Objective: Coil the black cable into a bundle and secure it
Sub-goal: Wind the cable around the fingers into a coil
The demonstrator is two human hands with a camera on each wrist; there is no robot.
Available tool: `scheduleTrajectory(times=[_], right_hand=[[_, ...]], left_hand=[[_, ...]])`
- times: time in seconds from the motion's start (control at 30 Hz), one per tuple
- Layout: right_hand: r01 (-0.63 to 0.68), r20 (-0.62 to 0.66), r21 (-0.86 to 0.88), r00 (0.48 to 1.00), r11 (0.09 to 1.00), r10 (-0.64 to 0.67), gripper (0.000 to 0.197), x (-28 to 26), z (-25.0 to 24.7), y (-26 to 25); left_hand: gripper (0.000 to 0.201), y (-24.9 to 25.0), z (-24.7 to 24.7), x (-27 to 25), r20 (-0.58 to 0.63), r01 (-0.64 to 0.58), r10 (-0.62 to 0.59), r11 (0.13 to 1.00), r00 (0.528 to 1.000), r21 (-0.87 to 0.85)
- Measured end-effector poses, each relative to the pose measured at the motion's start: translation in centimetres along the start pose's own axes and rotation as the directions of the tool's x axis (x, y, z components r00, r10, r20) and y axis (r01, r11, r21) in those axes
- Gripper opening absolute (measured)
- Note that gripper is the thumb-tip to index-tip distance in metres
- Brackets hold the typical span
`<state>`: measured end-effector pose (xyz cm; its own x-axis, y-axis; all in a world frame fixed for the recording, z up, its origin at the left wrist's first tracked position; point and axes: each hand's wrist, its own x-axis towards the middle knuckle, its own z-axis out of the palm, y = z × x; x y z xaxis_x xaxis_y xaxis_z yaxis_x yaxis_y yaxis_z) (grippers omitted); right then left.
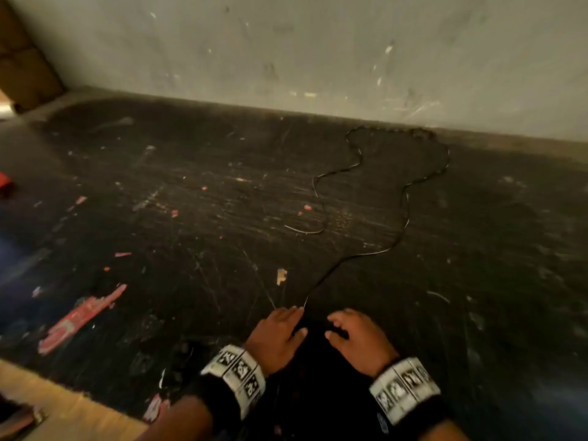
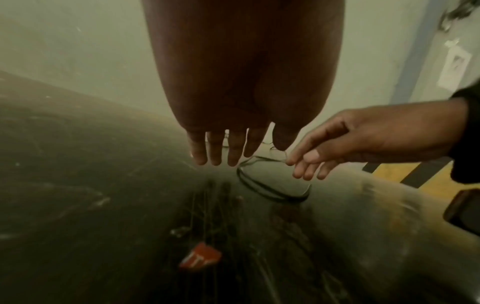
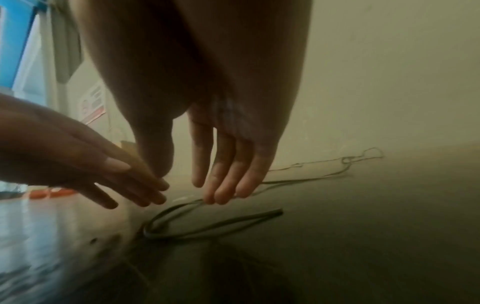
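Observation:
A thin black cable [image 1: 404, 218] snakes across a scratched black table [image 1: 191, 218], from the back wall down to my hands at the near edge. Its near part forms a small loop [image 2: 270, 194] [image 3: 207, 227] lying flat between the hands. My left hand [image 1: 276, 332] [image 2: 233, 152] hovers over the loop with straight fingers, and the cable runs past its fingertips. My right hand [image 1: 356, 335] [image 3: 223, 185] is beside it, its straight fingertips touching the cable while the thumb stands apart. Neither hand is curled round the cable.
Red sticker scraps [image 1: 79, 316] and small bits litter the left of the table, and a red object [image 1: 4, 184] sits at the left edge. A pale scuffed wall [image 1: 318, 52] bounds the back. A wooden edge [image 1: 63, 402] runs along the near left.

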<state>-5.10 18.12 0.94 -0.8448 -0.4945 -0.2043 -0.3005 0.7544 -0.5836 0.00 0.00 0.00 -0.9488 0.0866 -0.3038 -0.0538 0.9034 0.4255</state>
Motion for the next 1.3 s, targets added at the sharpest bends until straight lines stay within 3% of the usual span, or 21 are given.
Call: scheduleTrajectory(times=[0.2, 0.33, 0.4, 0.43, 0.53, 0.63, 0.73, 0.83, 0.9, 0.97, 1.1, 1.23, 1.3], right_hand=[[0.057, 0.161, -0.195, 0.987, 0.979, -0.026, 0.015, 2.2, 2.0, -2.0], [0.057, 0.186, -0.218, 0.982, 0.974, -0.016, 0.014, 2.8, 2.0, -1.8], [0.016, 0.158, -0.048, 0.987, 0.999, -0.008, 0.004, 3.0, 1.4, -2.0], [-0.018, 0.126, 0.125, 0.992, 0.992, 0.002, 0.011, 3.0, 0.7, -2.1], [-0.104, 0.061, 0.577, 0.995, 0.81, 0.084, 0.017, 3.0, -1.9, -3.6], [-0.091, 0.028, 0.747, 0.994, 0.659, 0.106, 0.008, 2.3, -4.6, -5.9], [-0.05, -0.026, 0.769, 0.994, 0.637, 0.11, 0.007, 1.6, -6.5, -8.0], [0.084, -0.199, 0.667, 0.978, 0.741, 0.068, 0.016, 1.2, -7.8, -9.6], [0.207, -0.29, 0.452, 0.954, 0.868, -0.077, 0.036, 0.9, -8.8, -10.7], [0.311, -0.26, 0.212, 0.932, 0.927, -0.253, 0.042, 0.7, -9.3, -11.6], [0.375, -0.26, 0.085, 0.903, 0.923, -0.343, 0.023, 0.6, -9.5, -13.3], [0.459, -0.306, -0.168, 0.817, 0.872, -0.489, 0.028, -0.5, -9.0, -15.7], [0.475, -0.304, -0.204, 0.801, 0.856, -0.516, 0.03, -1.3, -8.8, -17.0]], left_hand=[[0.055, -0.7, 0.6, 0.8, 0.09, 0.01, -0.023, 0.99, 0.996, 0.143], [0.051, -1.2, 0.0, 1.0, 0.052, 0.036, -0.034, 0.998, 0.998, -0.056], [0.046, -0.9, -0.6, 0.9, -0.019, 0.052, -0.059, 0.964, 0.998, -0.262], [0.044, -0.8, -0.8, 0.8, -0.025, 0.071, -0.088, 0.917, 0.996, -0.393], [0.039, -0.6, -2.2, 0.3, 0.045, 0.062, -0.042, 0.688, 0.998, -0.723], [0.023, 0.2, -4.3, -0.6, 0.027, -0.04, 0.111, 0.555, 0.993, -0.831], [0.011, 1.2, -7.0, -1.7, -0.016, -0.131, 0.234, 0.489, 0.972, -0.862], [0.01, 1.9, -9.8, -2.8, -0.018, -0.154, 0.32, 0.406, 0.947, -0.901], [0.01, 2.0, -11.8, -3.8, -0.025, -0.165, 0.395, 0.325, 0.918, -0.931], [0.009, 1.8, -13.7, -5.0, -0.02, -0.16, 0.477, 0.255, 0.878, -0.954], [0.011, 1.2, -15.8, -6.4, 0.01, -0.09, 0.544, 0.157, 0.839, -0.984], [0.018, 0.1, -16.5, -7.1, 0.033, 0.023, 0.58, 0.024, 0.814, -0.999], [0.023, -0.2, -16.5, -7.5, 0.047, 0.098, 0.602, -0.052, 0.797, -0.994]])
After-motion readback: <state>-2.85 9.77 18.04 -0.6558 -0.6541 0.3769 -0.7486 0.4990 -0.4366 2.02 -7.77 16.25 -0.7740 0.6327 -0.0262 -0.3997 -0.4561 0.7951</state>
